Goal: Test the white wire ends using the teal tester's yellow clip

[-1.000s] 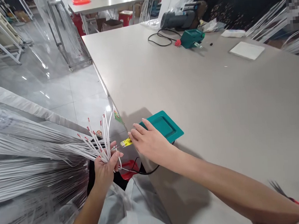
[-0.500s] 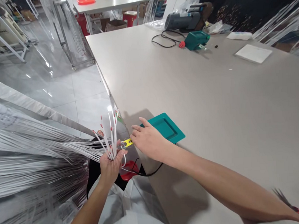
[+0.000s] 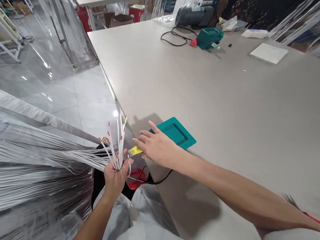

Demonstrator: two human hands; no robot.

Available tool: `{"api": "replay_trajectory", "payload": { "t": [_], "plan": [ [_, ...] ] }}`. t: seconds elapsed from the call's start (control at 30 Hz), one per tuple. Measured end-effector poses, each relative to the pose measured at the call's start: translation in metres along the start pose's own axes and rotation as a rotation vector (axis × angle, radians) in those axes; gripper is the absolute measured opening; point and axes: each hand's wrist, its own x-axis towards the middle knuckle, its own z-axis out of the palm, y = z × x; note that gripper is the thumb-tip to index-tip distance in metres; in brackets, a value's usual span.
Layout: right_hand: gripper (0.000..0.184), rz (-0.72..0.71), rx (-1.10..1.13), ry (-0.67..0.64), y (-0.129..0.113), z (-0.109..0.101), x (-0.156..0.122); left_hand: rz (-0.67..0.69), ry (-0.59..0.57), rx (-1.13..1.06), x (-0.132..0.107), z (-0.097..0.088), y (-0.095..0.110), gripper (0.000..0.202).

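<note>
My left hand [image 3: 115,176] is closed around a bundle of white cables [image 3: 120,146], whose upright ends carry red tips. The lengths trail off to the left. Palm down at the table's left edge, my right hand [image 3: 159,145] has its fingers over a narrow yellow piece [image 3: 135,151] with a greyish end. Thumb and nearer fingers seem to grip it, while the little finger sticks out; the thumb is mostly hidden. That greyish end points at the left hand, close to its fingertips. Partly under the right hand lies a teal rectangular tray-like plate [image 3: 177,133].
Long white cables [image 3: 41,154] hang in masses along the left. On the table [image 3: 216,105], a green box-shaped device [image 3: 209,38], a dark grey motor-like machine [image 3: 193,17] and a white pad [image 3: 268,53] lie farther back. A black cord [image 3: 164,178] runs below the plate.
The fingers of my right hand have shifted left over the yellow piece. My left hand still holds the cables and has moved slightly left. The view has tilted down slightly.
</note>
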Motion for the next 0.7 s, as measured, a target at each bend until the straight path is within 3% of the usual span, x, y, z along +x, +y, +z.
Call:
{"api": "replay_trajectory", "payload": {
  "t": [0.27, 0.5, 0.57, 0.7],
  "plan": [
    [0.05, 0.007, 0.011, -0.022, 0.0, 0.002, 0.0, 0.019, 0.01, 0.023, -0.001, -0.006, -0.002, 0.04],
    [0.053, 0.015, 0.084, -0.011, 0.001, -0.009, 0.001, 0.024, 0.031, 0.03, -0.008, -0.009, 0.005, 0.033],
    [0.047, 0.012, 0.113, 0.064, -0.003, -0.012, -0.001, 0.036, 0.025, 0.018, -0.01, -0.011, 0.007, 0.031],
    [0.025, 0.009, 0.285, 0.355, -0.027, -0.008, -0.01, 0.038, 0.008, -0.014, -0.014, -0.017, 0.009, 0.035]
  ]
}}
